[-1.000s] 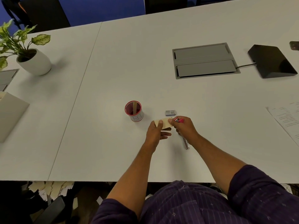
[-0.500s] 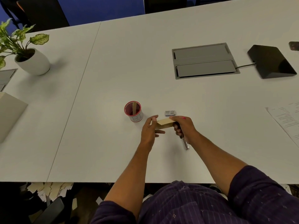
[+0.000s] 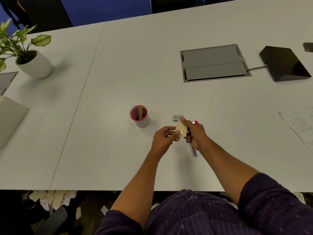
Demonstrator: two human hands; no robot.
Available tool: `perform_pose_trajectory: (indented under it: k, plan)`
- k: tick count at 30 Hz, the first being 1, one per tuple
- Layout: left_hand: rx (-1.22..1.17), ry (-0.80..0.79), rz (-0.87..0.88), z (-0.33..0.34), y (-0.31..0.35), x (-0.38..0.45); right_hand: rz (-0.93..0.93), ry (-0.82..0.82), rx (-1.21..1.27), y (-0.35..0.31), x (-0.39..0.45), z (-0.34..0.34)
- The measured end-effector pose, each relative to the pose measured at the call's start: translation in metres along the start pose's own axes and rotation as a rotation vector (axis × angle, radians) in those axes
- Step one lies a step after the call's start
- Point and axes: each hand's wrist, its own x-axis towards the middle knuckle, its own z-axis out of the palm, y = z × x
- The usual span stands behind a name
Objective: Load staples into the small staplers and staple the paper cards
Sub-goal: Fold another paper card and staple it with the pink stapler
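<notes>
White tabletop (image 3: pixel 118 73) carries a red-rimmed cup (image 3: pixel 139 116) and a small grey staple box (image 3: pixel 177 117). Above it, our left hand (image 3: pixel 163 139) pinches the paper card (image 3: pixel 181 130) by its lower corner, while our right hand (image 3: pixel 194 132) grips what looks like the pink-tipped stapler (image 3: pixel 194 123), mostly hidden. We should slide the card's edge fully between the jaws, hold it flat, then squeeze firmly.

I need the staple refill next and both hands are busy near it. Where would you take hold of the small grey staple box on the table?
Pinch the staple box across its two long sides, coming straight down from above. It lies flat on the table, a low block. The right hand crowds its near edge.
</notes>
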Motion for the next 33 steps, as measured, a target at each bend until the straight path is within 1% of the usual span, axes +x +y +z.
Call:
perform_pose_trajectory:
  k: [5, 7, 9, 12, 15, 17, 20, 23, 27, 29, 33]
  plan:
    - [-0.083, -0.11, -0.009, 0.001, 0.004, -0.003, -0.01, -0.041, 0.071, 0.0, -0.001, 0.002]
    - [-0.05, -0.121, 0.01, 0.004, 0.005, -0.003, -0.012, -0.038, 0.084, 0.0, 0.001, 0.002]
    - [0.017, -0.052, 0.033, 0.008, 0.005, -0.002, -0.017, -0.055, 0.062, -0.001, 0.001, 0.002]
    - [-0.012, 0.058, 0.03, 0.008, 0.005, -0.002, -0.029, -0.129, -0.012, -0.002, 0.0, -0.002]
    - [-0.072, 0.062, -0.003, 0.003, 0.008, -0.002, -0.06, -0.215, -0.076, -0.003, -0.003, -0.004]
    - [-0.12, 0.073, -0.054, 0.0, 0.008, -0.001, -0.08, -0.242, -0.135, -0.003, -0.005, -0.005]
    - [-0.178, 0.071, -0.149, -0.002, 0.006, 0.0, -0.109, -0.194, -0.262, -0.004, -0.006, -0.005]
    - [-0.2, 0.053, -0.187, -0.005, 0.004, -0.001, -0.145, -0.137, -0.324, -0.004, -0.006, -0.003]
    - [-0.145, 0.034, -0.216, -0.011, 0.003, -0.001, -0.187, -0.093, -0.315, -0.004, -0.007, 0.0]
    - [-0.154, 0.026, -0.226, -0.012, 0.003, 0.0, -0.206, -0.066, -0.321, -0.004, -0.007, 0.003]
    - [-0.166, 0.045, -0.22, -0.013, 0.005, 0.004, -0.173, -0.045, -0.332, -0.003, -0.007, 0.006]
